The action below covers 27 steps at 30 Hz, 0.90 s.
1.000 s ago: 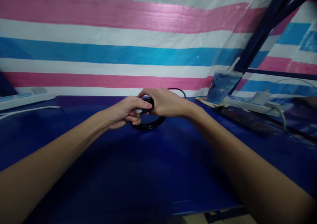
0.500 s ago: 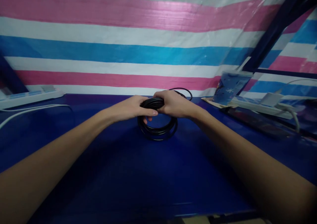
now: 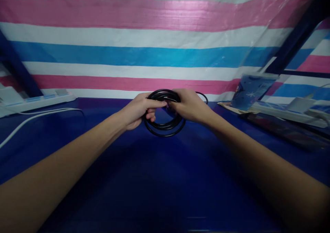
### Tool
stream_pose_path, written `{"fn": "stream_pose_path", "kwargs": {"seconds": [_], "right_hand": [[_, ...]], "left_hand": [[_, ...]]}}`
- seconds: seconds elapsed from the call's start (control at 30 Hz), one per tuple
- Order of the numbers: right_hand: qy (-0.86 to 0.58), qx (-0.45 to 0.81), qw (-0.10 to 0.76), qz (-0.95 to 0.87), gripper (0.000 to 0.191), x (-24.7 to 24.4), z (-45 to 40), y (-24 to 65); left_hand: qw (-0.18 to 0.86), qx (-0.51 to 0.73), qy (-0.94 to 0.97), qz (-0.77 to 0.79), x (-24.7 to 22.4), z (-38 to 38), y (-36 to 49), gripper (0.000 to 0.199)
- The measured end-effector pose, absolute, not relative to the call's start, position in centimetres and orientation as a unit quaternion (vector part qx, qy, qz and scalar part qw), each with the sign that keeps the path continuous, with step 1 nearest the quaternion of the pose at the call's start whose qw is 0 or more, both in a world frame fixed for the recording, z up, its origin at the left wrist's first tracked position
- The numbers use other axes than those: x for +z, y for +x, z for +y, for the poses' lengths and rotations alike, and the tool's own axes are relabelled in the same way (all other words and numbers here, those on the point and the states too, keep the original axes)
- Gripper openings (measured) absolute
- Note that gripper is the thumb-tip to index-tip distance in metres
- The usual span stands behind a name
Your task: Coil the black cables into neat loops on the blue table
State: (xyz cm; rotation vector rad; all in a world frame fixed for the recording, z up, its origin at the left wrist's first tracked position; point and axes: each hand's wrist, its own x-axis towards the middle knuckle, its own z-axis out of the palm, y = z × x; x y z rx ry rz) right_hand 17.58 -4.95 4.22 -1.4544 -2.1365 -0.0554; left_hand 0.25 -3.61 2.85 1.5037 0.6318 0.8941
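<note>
Several loops of a black cable (image 3: 165, 126) form a round coil, held tilted up above the blue table (image 3: 165, 178). My left hand (image 3: 140, 109) is closed around the coil's left side, its thumb laid across the inside and its fingertips showing below. On the opposite side my right hand (image 3: 189, 104) grips the coil's upper right, thumb and fingers pinched near the left thumb's tip. One loose loop of the cable sticks out beyond the right hand. Most of the right fingers are hidden behind the hand.
At left, a white power strip (image 3: 38, 102) lies behind a white cord (image 3: 31, 126). To the right are a blue patterned cup (image 3: 251, 90) with a straw, a dark flat device (image 3: 278, 128) and another power strip (image 3: 283, 112). A striped sheet (image 3: 154, 56) hangs behind the table.
The coil has tipped up so its round opening faces me more. My right hand has shifted right along it, and my left hand has turned, lowering its wrist. The view has swung slightly left.
</note>
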Motion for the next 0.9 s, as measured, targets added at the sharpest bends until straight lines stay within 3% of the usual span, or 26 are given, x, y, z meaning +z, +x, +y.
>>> {"fn": "stream_pose_path", "kwargs": {"seconds": [0.13, 0.27, 0.33, 0.4, 0.47, 0.53, 0.6, 0.7, 0.8, 0.9], "right_hand": [[-0.488, -0.176, 0.192, -0.833, 0.015, 4.6, -5.7, 17.7], [-0.437, -0.243, 0.173, -0.849, 0.006, 4.8, -6.4, 17.4], [-0.436, -0.211, 0.212, -0.849, 0.005, 4.6, -6.6, 17.1], [-0.452, -0.148, 0.317, -0.82, 0.002, 4.3, -6.5, 16.8], [-0.473, -0.046, 0.456, -0.752, 0.018, 4.0, -6.4, 16.4], [-0.488, 0.094, 0.519, -0.696, 0.026, 3.9, -6.2, 16.0], [-0.49, 0.203, 0.498, -0.686, 0.019, 4.0, -6.2, 15.7], [-0.447, 0.211, 0.466, -0.733, 0.009, 4.1, -6.8, 15.4], [-0.378, 0.211, 0.442, -0.786, 0.016, 4.0, -7.8, 15.1], [-0.352, 0.28, 0.403, -0.797, 0.021, 3.7, -8.3, 14.7]], "left_hand": [[0.685, 0.201, 0.665, 0.218, 3.2, -3.8, -0.9, 0.014], [0.718, 0.155, 0.644, 0.212, 3.3, -4.9, -0.4, 0.008], [0.735, 0.166, 0.624, 0.209, 3.4, -5.6, 0.2, 0.009], [0.756, 0.197, 0.593, 0.197, 3.6, -6.2, 0.8, 0.017], [0.766, 0.249, 0.564, 0.183, 3.7, -6.6, 1.1, 0.023], [0.761, 0.289, 0.555, 0.172, 3.8, -6.7, 1.2, 0.03], [0.763, 0.298, 0.551, 0.162, 3.6, -6.8, 1.1, 0.034], [0.804, 0.218, 0.545, 0.095, 3.1, -7.2, 0.9, 0.029], [0.835, 0.054, 0.548, -0.018, 2.2, -8.1, 1.2, 0.028], [0.853, -0.019, 0.516, -0.074, 1.5, -9.0, 1.8, 0.039]]}}
